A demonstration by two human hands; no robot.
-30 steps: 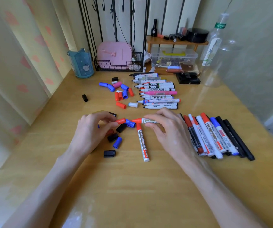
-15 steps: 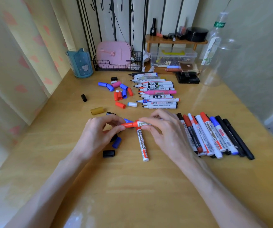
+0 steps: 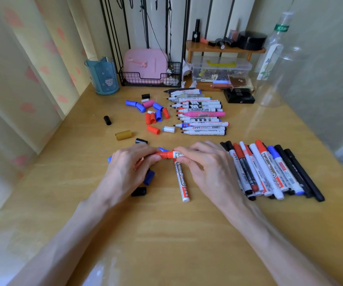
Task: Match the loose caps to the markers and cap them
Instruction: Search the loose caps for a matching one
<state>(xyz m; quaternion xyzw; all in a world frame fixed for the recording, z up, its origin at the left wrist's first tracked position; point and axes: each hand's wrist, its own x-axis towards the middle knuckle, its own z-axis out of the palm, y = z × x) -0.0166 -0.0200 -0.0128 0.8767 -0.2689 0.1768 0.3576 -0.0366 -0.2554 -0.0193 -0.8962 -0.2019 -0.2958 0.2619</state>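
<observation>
My left hand (image 3: 128,169) pinches a red cap (image 3: 162,155) that sits on the tip of a red whiteboard marker (image 3: 176,154). My right hand (image 3: 206,168) grips that marker's barrel, held level just above the table. A second red marker (image 3: 182,180) lies on the table under my hands, pointing toward me. Loose blue cap (image 3: 149,177) and black cap (image 3: 138,191) lie by my left hand. More loose caps (image 3: 153,117) lie further back, beside a row of uncapped markers (image 3: 200,114). Capped markers (image 3: 269,172) lie in a row at the right.
A gold cap (image 3: 123,135) and a black cap (image 3: 107,120) lie apart at the left. At the back stand a blue cup (image 3: 103,76), a wire rack with a pink case (image 3: 145,67), a small wooden shelf (image 3: 224,48), a clear box (image 3: 220,68) and a clear bottle (image 3: 273,65).
My left hand brought the red cap from a small gap onto the tip of the marker held in my right hand. Both hands have closed together.
</observation>
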